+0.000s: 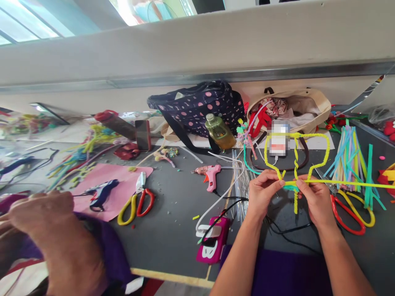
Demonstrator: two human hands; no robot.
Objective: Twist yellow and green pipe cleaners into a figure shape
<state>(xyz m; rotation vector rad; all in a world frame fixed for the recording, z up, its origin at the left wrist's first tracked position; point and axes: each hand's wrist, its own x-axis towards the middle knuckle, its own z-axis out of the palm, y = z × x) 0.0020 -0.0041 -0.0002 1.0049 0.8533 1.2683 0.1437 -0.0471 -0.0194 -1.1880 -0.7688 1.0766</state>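
Both hands pinch a yellow pipe-cleaner frame (326,153) held up over the table. It has two rounded loops and a twisted stem down the middle. My left hand (262,189) grips the lower left of it, at a crossing strand. Close to the stem, my right hand (314,197) holds the same frame, with a long straight yellow pipe cleaner (364,183) running out to the right. A bit of green shows between the hands; what it is I cannot tell. Scissors with red and yellow handles (348,216) lie beside my right hand.
A pink glue gun (212,176), a magenta power strip (216,242) with cables and metal wires (242,185) lie left of me. Pastel pipe cleaners (348,156) are at right. Behind stand a bottle (220,133) and bags (197,107). A co-worker's arm (64,242) is at far left.
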